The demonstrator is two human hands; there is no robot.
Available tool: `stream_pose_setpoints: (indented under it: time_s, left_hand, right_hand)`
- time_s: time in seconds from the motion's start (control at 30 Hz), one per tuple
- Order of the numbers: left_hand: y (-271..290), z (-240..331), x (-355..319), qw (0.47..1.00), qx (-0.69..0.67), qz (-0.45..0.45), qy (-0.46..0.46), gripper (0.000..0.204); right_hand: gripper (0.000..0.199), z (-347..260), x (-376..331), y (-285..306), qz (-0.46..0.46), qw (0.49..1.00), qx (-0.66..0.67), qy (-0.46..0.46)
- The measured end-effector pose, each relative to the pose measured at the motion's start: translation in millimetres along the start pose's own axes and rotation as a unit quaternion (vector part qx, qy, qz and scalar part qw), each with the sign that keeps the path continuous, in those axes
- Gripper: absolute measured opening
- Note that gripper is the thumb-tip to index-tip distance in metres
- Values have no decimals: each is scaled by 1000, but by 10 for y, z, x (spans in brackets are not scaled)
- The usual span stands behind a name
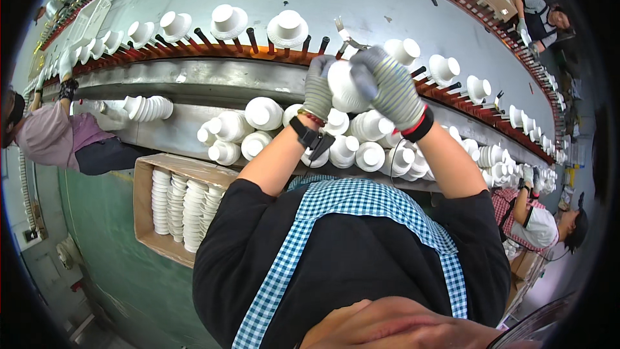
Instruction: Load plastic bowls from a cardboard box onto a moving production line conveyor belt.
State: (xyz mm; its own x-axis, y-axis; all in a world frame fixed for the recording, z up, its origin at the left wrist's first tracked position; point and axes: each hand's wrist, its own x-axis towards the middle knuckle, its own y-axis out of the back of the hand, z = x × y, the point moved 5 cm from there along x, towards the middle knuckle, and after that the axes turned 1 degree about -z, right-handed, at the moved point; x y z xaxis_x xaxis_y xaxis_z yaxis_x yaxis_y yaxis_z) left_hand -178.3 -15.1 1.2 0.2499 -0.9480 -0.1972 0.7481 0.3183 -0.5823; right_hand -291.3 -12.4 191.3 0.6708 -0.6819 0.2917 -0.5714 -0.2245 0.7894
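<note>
Between my gloved hands, above the metal ledge, is a white flanged cup-shaped piece (pixel 344 88). My left hand (pixel 319 85) is closed on its left side. My right hand (pixel 389 85) curls over its right side, its fingertips slightly smeared. Both gloves are grey with stripes. Just beyond them, a pronged metal holder (pixel 349 38) stands on the orange rail. Similar white pieces (pixel 263 114) lie in a crowded row under my wrists, several nested in stacks.
More white pieces (pixel 288 29) sit upside down along the rail (pixel 284 55) of dark-tipped pegs. A cardboard box (pixel 145 220) at my left holds nested stacks. One co-worker (pixel 64 133) stands left, another (pixel 533 216) right, and a third (pixel 542 23) across the line.
</note>
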Motion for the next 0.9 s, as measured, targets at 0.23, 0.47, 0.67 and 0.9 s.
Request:
stream_pose_setpoints:
  time_s: [0.23,0.47,0.67,0.9]
  left_hand:
    - [-308,403,166,740,635,-24,-219,36]
    - [347,754,381,881,444,5,-165,33]
    - [684,888,597,935,322,92,-117,30]
    - [1201,933,529,976,-25,129,-173,35]
  right_hand:
    - [38,806,1320,43,10,994,-107,-20]
    - [41,875,1997,-851,-210,971,-118,1]
    - [32,352,1966,-1146,-226,954,-171,99]
    - [30,77,2206,-1760,-164,955,-243,45]
